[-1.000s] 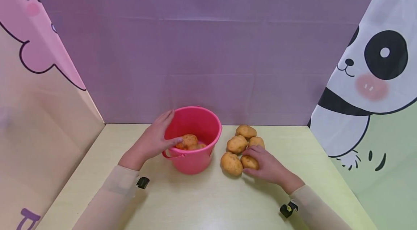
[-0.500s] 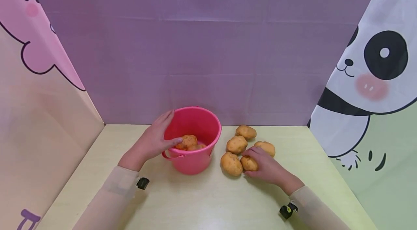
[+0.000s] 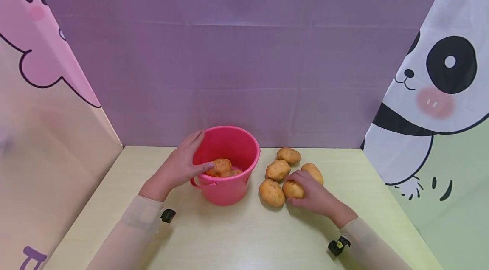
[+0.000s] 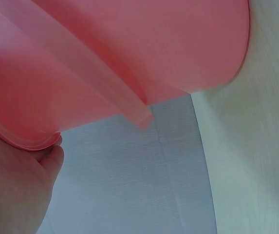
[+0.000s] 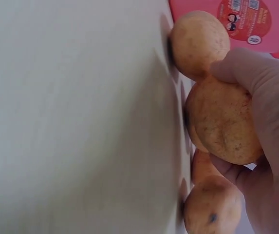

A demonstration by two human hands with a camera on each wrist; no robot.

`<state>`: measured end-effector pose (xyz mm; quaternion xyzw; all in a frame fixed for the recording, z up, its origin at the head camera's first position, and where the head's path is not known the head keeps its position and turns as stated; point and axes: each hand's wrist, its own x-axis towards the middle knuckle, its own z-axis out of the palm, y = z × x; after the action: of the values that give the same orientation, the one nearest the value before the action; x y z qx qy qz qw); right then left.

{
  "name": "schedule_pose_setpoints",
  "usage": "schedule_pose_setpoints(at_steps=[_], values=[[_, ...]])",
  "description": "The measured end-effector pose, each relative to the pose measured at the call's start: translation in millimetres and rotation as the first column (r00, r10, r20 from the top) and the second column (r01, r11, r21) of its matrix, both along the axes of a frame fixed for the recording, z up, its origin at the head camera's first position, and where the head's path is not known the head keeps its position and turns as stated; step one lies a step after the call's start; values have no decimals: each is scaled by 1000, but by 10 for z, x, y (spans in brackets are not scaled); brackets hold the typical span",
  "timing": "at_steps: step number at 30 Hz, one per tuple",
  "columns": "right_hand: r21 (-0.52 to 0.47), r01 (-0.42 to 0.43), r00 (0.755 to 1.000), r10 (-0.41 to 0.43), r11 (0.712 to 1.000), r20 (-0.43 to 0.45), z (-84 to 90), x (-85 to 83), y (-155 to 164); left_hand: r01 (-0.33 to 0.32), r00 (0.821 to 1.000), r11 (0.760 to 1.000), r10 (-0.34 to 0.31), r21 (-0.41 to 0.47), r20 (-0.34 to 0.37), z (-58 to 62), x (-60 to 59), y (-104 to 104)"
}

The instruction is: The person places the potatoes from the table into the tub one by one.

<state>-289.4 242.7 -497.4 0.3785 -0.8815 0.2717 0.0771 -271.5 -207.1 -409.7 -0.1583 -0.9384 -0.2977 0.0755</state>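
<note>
A pink bucket point(image 3: 229, 189) stands on the pale table point(image 3: 229, 236) with potatoes point(image 3: 220, 166) inside it. My left hand point(image 3: 182, 164) holds its near-left rim, thumb hooked over the edge and fingers along the outer wall; the left wrist view shows the bucket wall point(image 4: 129, 58) against that hand point(image 4: 17, 185). My right hand point(image 3: 310, 193) curls round one small potato point(image 3: 292, 189) resting on the table right of the bucket. In the right wrist view the fingers point(image 5: 270, 112) wrap this potato point(image 5: 222, 122).
Several loose potatoes lie around the right hand: one point(image 3: 271, 192) beside the bucket, one point(image 3: 277, 169) behind it, one point(image 3: 288, 154) farther back, one point(image 3: 314, 172) to the right. Purple backdrop behind, printed panels at both sides.
The right hand has closed round the small potato. A neighbouring potato has rolled a little to the right. The left hand and the bucket have stayed put.
</note>
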Motion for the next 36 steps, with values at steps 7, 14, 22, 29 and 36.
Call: schedule_pose_setpoints(at_steps=[7,14,22,29,36], values=[[-54,13,1000,-12,998,23,95,-16,8,2,1000,1000,-2,-3,-3,2,-1,-5],[-96,-12,1000,11,995,-10,182,-44,-32,7,1000,1000,-7,-5,-1,-10,-8,-17],[-127,-14,1000,17,992,22,278,-105,-81,5,1000,1000,-5,-3,-1,-15,-8,-16],[-175,-36,998,45,984,46,351,-149,-108,2,1000,1000,-2,-8,1,-8,-9,-15],[-222,-70,995,83,973,52,419,-159,-165,5,1000,1000,-5,-10,-3,-11,-5,-19]])
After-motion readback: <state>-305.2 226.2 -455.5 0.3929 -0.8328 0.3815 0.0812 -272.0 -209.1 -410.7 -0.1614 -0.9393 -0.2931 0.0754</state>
